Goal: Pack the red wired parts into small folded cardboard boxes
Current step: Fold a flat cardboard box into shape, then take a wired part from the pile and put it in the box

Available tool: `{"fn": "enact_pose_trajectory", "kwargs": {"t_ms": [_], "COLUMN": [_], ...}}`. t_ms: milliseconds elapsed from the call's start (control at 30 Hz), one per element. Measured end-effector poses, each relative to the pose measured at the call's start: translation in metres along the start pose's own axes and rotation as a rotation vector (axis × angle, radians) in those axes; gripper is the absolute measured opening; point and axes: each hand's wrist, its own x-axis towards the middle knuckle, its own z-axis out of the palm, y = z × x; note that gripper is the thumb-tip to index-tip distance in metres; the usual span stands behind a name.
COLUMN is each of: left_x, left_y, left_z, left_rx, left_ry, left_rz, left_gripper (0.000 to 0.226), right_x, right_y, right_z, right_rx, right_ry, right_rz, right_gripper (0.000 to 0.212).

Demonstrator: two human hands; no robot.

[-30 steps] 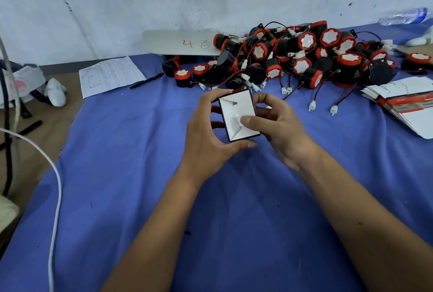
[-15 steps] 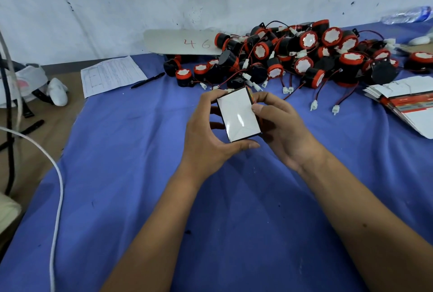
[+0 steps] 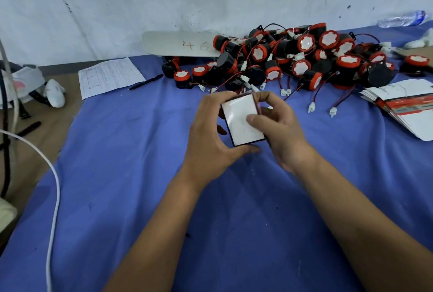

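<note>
The counter (image 3: 145,174) is covered by a blue cloth. The red wired parts (image 3: 304,62) are heaped along its far edge, right of centre, and flat box blanks (image 3: 407,109) are stacked at its right edge; both supplies are judged to be laid within reach of the work at mid-counter. One small cardboard box (image 3: 239,119) is held above the counter's middle, just short of the heap, white face up, presumably so that it can be closed. The left hand (image 3: 210,134) has its grip clamped on the box, fingers at the far edge and thumb at the near corner. The right hand (image 3: 278,125) grips the right edge, its thumb pressed on the white face. Whether a part is inside cannot be told.
</note>
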Motion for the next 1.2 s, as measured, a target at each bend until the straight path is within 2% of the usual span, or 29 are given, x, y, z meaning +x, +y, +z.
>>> {"fn": "enact_pose_trajectory", "kwargs": {"t_ms": [133, 200, 267, 367, 467, 567, 667, 767, 833, 867, 933, 1000, 1067, 1100, 1133, 1200], "left_x": [-0.006, -0.009, -0.009, -0.003, 0.001, 0.006, 0.014, 0.022, 0.025, 0.026, 0.027, 0.027, 0.026, 0.026, 0.026, 0.026], "left_y": [-0.011, -0.017, -0.019, -0.021, -0.02, -0.021, -0.02, -0.02, -0.019, -0.019, -0.018, -0.019, -0.018, -0.018, -0.018, -0.019], "left_z": [0.007, 0.01, 0.011, 0.014, 0.024, 0.035, 0.045, 0.056, 0.063, 0.066, 0.07, 0.07, 0.07, 0.069, 0.069, 0.069], "left_rx": [-0.033, -0.083, -0.179, -0.344, -0.34, -0.164, -0.001, 0.125, 0.15, 0.14, 0.106, 0.086, 0.077, 0.076, 0.076, 0.078], "left_ry": [-0.114, -0.187, -0.168, 0.012, 0.111, 0.167, 0.189, 0.178, 0.166, 0.165, 0.166, 0.167, 0.169, 0.169, 0.17, 0.175], "left_rz": [-0.123, -0.216, -0.321, -0.479, -0.583, -0.586, -0.577, -0.593, -0.61, -0.618, -0.649, -0.677, -0.682, -0.677, -0.671, -0.671], "left_gripper": [0.075, 0.07, 0.059, 0.051, 0.033, 0.025, 0.03, 0.042, 0.043, 0.04, 0.035, 0.033, 0.03, 0.029, 0.028, 0.026], "right_x": [0.003, 0.007, 0.01, 0.009, 0.007, 0.007, 0.005, 0.02, 0.047, 0.062, 0.088, 0.11, 0.126, 0.132, 0.134, 0.134], "right_y": [0.015, 0.02, 0.023, 0.03, 0.027, 0.018, 0.006, 0.0, 0.004, 0.008, 0.016, 0.017, 0.013, 0.011, 0.009, 0.007], "right_z": [0.0, -0.005, -0.009, -0.011, -0.007, -0.007, -0.013, -0.031, -0.059, -0.076, -0.107, -0.133, -0.148, -0.152, -0.153, -0.15], "right_rx": [-0.96, -1.234, -1.384, -1.332, -1.155, -0.954, -0.716, -0.589, -0.752, -0.962, -1.382, -1.606, -1.727, -1.773, -1.824, -1.93], "right_ry": [0.145, 0.114, -0.037, -0.25, -0.288, -0.129, 0.189, 0.504, 0.567, 0.51, 0.296, 0.126, -0.048, -0.109, -0.128, -0.037], "right_rz": [-0.357, -0.401, -0.349, -0.312, -0.423, -0.606, -0.735, -0.593, -0.354, -0.217, 0.016, 0.088, 0.152, 0.189, 0.191, 0.114], "right_gripper": [0.044, 0.05, 0.048, 0.041, 0.033, 0.027, 0.021, 0.024, 0.023, 0.024, 0.042, 0.066, 0.085, 0.088, 0.082, 0.055]}}
